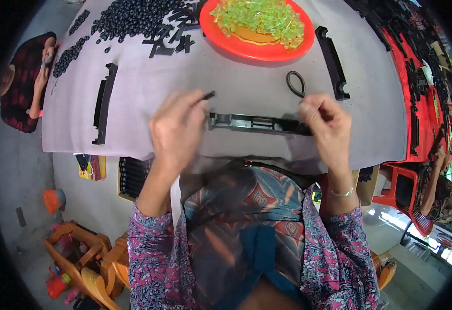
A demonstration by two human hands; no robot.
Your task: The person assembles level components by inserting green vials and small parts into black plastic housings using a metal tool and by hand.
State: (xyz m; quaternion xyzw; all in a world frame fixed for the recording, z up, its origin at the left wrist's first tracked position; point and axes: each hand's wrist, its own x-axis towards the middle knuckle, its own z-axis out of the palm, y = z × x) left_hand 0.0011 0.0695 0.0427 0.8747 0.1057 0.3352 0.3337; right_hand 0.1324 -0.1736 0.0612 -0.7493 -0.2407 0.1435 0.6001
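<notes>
In front of me on the cloth lies a long, narrow black plastic housing (241,121) with its hollow side up. My left hand (177,124), a little blurred, is closed at its left end and pinches a small black piece (209,95) that pokes out past the fingertips. Over the housing's right end is my right hand (329,121), its thumb and fingers pressed together. A dark loop (295,82) meets those fingertips; I cannot tell whether it is held or lies behind them. The right hand hides the housing's right end.
Similar black housings stand at the left (103,103) and right (332,63). Beyond are a red plate (221,47) of yellow-green clear pieces, a heap of round black parts (127,20) and flat black strips (161,46). Other people sit at left (27,82) and right (440,191).
</notes>
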